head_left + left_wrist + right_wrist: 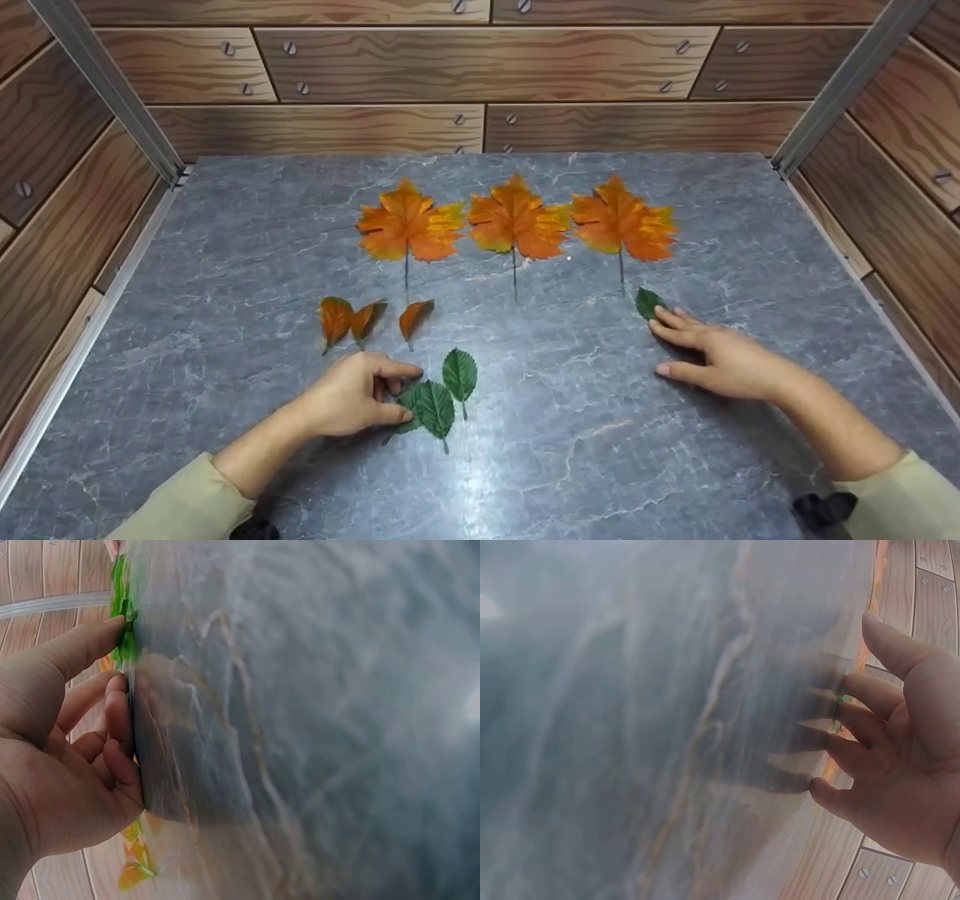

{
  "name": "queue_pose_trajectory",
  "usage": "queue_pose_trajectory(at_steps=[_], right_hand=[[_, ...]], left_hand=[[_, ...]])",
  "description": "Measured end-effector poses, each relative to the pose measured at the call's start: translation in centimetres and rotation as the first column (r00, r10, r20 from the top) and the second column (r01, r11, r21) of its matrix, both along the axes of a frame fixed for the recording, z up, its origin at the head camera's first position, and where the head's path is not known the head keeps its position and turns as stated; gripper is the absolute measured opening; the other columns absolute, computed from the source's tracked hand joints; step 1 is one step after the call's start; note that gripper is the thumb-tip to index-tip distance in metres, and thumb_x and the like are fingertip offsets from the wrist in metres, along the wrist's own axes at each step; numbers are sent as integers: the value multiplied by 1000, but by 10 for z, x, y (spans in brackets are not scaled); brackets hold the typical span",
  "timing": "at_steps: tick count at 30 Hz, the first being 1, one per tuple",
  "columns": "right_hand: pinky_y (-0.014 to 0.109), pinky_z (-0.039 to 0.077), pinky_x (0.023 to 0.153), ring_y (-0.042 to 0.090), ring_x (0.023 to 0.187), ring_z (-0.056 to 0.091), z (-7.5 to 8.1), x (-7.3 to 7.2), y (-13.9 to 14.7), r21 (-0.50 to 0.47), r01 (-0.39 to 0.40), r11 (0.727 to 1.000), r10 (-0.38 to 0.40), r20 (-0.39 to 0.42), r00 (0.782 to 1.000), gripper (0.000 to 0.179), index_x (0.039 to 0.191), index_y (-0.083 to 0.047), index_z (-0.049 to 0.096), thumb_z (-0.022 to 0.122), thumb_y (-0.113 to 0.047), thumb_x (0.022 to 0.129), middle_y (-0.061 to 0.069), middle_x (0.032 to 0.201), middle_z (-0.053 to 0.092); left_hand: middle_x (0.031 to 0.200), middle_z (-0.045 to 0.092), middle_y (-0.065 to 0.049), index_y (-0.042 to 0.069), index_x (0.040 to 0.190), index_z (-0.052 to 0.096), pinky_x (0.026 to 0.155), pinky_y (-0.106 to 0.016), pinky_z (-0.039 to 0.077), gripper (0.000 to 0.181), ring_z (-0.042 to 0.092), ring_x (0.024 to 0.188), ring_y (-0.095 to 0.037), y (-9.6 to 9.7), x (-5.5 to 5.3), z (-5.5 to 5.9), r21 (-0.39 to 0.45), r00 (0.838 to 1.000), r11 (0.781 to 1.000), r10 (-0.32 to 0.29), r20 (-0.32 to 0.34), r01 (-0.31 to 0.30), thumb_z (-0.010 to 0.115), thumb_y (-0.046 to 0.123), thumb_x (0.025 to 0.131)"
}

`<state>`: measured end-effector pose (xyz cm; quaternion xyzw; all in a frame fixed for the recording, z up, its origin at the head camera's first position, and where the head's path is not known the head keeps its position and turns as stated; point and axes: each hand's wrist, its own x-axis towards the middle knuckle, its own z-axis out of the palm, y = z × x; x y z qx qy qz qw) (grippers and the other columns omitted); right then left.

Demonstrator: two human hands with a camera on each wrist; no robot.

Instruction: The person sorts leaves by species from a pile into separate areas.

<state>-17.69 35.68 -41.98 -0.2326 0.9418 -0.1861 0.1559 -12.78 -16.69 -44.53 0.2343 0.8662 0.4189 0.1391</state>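
In the head view, my left hand (341, 397) is at a small cluster of green leaves, its thumb tip on the leftmost green leaf (409, 409) and its index finger reaching past the top. That leaf is partly covered by a second green leaf (435, 409); a third green leaf (460, 373) lies just up and right. The left wrist view has the thumb against the green edge, other fingers bent near the tabletop. My right hand (720, 360) spreads low at the right, fingertips on the lower edge of a single green leaf (649, 303), thumb held apart.
Along the back lie three orange maple leaves, left (409, 225), middle (517, 221) and right (622, 221), stems toward me. Three small curled orange-brown leaves (334, 319) sit beyond my left hand. Wood-patterned walls (480, 64) border the grey marbled tabletop (570, 450).
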Motion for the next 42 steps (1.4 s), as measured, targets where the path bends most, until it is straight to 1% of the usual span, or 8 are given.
queue_pose_trajectory(at_steps=[6,10,14,22,29,36,42], right_hand=[[76,22,117,50,155,24,-1,0,0,-1,7,1000,-7,0,1000,76,159,-9,49,67,-55,101,14,171,29],[77,21,116,50,154,25,-2,1,0,-3,11,1000,-11,-1,1000,77,159,-9,49,67,-56,101,14,171,29],[76,21,117,48,155,24,-1,1,0,4,19,1000,-19,3,1000,77,160,-11,48,66,-57,101,13,172,28],[76,22,117,50,155,25,-2,1,0,3,11,1000,-11,-5,1000,77,160,-10,49,66,-57,101,14,172,28],[76,24,117,50,154,26,-1,1,1,6,4,1000,-4,-11,1000,77,159,-9,48,66,-56,102,15,171,29],[75,23,117,49,154,25,-1,0,1,6,9,1000,-9,-5,1000,77,160,-10,48,66,-57,101,14,171,29],[76,25,116,50,154,26,-3,0,0,8,4,1000,-4,-8,1000,77,159,-10,50,66,-58,101,14,171,30]], left_hand=[[91,67,2,4,132,75,66,-24,53,55,59,72,-6,1,-1,-1,-42,1000,999,13,5,-12,91,10,80],[90,67,3,4,131,75,66,-24,53,53,59,72,-6,1,-2,-2,-47,1000,999,14,1,-14,90,10,81],[89,67,3,4,131,76,66,-24,53,52,59,71,-5,2,-2,-2,-43,1000,999,12,4,-12,90,9,81],[86,66,2,2,130,75,64,-23,52,51,58,69,-5,2,-3,-2,-17,1000,1000,2,12,-2,88,6,82],[78,63,7,1,131,75,59,-22,48,50,54,65,-6,3,-4,-1,-9,1000,1000,-9,25,9,86,4,82],[76,61,6,-1,133,73,58,-21,47,51,52,63,-6,3,-3,0,1,999,1000,-18,48,18,84,1,83],[77,64,4,-2,136,70,58,-21,49,52,54,63,-7,2,-1,3,11,996,1000,-23,81,22,82,0,85]])
